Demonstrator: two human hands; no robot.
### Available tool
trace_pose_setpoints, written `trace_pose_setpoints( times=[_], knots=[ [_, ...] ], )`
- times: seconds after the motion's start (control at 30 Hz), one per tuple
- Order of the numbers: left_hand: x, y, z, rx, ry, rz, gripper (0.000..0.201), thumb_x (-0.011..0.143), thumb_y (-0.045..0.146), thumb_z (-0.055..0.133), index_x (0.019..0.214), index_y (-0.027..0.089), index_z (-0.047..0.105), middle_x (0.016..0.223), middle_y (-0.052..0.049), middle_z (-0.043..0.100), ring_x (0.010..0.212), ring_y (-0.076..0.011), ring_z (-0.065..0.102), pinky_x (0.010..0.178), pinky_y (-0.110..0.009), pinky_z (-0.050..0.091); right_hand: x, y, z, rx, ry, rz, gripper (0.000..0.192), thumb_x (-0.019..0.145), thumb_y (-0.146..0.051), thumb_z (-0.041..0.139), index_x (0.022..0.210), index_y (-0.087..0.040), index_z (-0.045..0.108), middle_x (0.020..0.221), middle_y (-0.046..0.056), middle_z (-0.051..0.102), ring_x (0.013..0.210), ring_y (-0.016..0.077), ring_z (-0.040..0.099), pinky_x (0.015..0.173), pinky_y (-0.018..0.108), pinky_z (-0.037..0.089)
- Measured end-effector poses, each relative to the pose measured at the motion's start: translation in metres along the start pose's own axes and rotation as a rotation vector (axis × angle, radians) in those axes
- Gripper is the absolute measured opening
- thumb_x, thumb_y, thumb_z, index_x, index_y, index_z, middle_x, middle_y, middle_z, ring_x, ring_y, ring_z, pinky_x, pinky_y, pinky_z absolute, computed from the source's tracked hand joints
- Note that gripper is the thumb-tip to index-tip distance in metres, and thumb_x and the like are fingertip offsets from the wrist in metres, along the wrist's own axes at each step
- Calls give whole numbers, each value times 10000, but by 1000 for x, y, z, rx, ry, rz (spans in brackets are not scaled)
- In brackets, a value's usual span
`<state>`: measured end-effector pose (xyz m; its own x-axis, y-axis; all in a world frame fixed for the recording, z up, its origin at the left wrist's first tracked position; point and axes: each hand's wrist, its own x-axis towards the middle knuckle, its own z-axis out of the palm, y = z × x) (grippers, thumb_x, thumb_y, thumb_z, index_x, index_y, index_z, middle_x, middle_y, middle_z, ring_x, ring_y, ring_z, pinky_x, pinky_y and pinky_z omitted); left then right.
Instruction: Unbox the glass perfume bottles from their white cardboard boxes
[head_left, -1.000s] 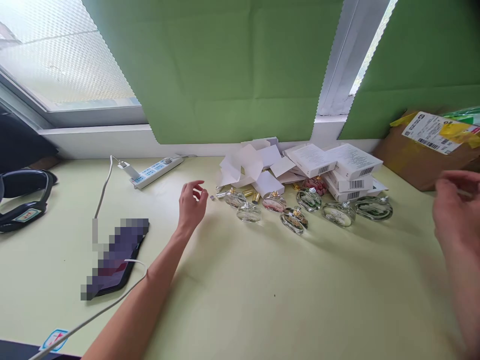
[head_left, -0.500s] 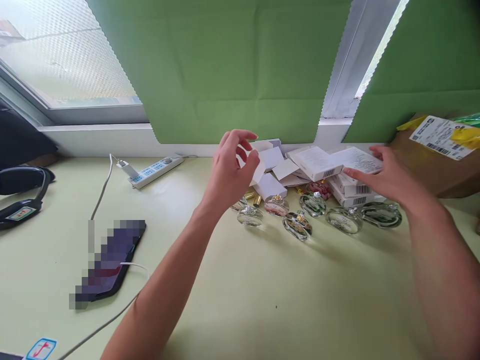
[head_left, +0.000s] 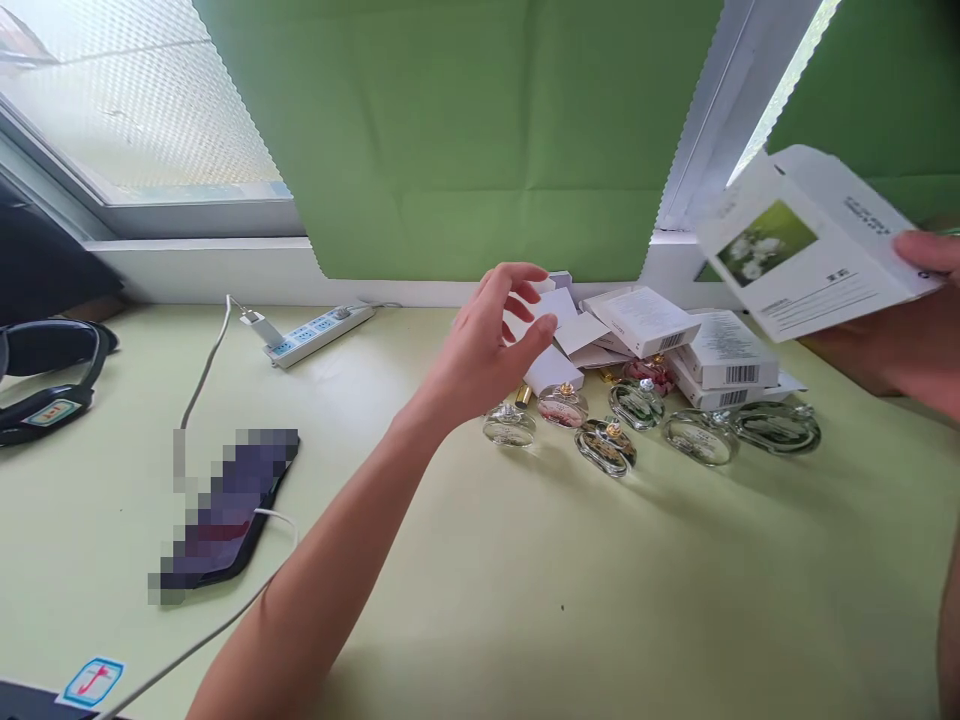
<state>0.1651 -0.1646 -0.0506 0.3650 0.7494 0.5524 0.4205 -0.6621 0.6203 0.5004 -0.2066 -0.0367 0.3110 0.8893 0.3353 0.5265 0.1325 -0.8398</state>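
Holds one white box [head_left: 817, 245] pinched aloft in the fingers of the right hand [head_left: 915, 340], with those of the left hand [head_left: 499, 345] parted and empty, and bottles [head_left: 700, 440] and other boxes [head_left: 731, 345] left on the tabletop [head_left: 637, 580] below and between both.

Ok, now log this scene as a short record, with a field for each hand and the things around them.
Left hand: raised near the boxes, fingers curled with a gap to the thumb, nothing seen in it
Right hand: holding a white carton, partly cut off by the picture edge
Carton: lifted off the table, flower photo on one face
Bottles: several, glass, in front of the boxes
Phone: at left, screen pixelated
Power strip: beyond the phone, adapter plugged in
Backdrop: green blind
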Motion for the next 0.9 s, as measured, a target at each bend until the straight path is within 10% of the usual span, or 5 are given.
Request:
trace_pose_setpoints(
  times=[0.2, 0.37, 0.57, 0.9],
  knots=[
    [2, -4, 1, -173, -25, 4, 498, 891, 381, 646, 1341, 311, 446, 1394, -66, 483, 1224, -216, 536, 907, -329, 544, -28, -30, 58, 724, -614, 280, 382, 888, -514, 481, 1137, -289, 665, 1162, 51, 713, 1024, 315, 677, 727, 449, 598],
    [5, -7, -6, -412, -206, -77, 324, 938, 374, 578, 1239, 258, 544, 1249, -67, 610, 1094, -195, 625, 849, -321, 570, -32, -6, 73, 871, -823, 335, 309, 915, -460, 478, 1102, -322, 682, 1070, -18, 756, 937, 218, 715, 755, 326, 598],
    [0, -1, -8, -529, -487, -135, 212, 909, 314, 622, 1090, 217, 567, 1060, -60, 669, 914, -162, 658, 695, -278, 562, -31, 10, 69, 693, -1191, 220, 489, 893, -370, 604, 1370, -426, 513, 1285, -24, 675, 1084, 207, 677, 834, 313, 572],
    [-8, 20, -29, -139, -907, -99, 126, 901, 323, 589, 985, 234, 623, 857, -7, 695, 701, -131, 634, 536, -228, 441, -46, -29, 68, 118, -1218, -30, 813, 817, -321, 700, 1495, -506, 291, 1319, -19, 637, 1169, 239, 635, 842, 343, 590]
  ],
)
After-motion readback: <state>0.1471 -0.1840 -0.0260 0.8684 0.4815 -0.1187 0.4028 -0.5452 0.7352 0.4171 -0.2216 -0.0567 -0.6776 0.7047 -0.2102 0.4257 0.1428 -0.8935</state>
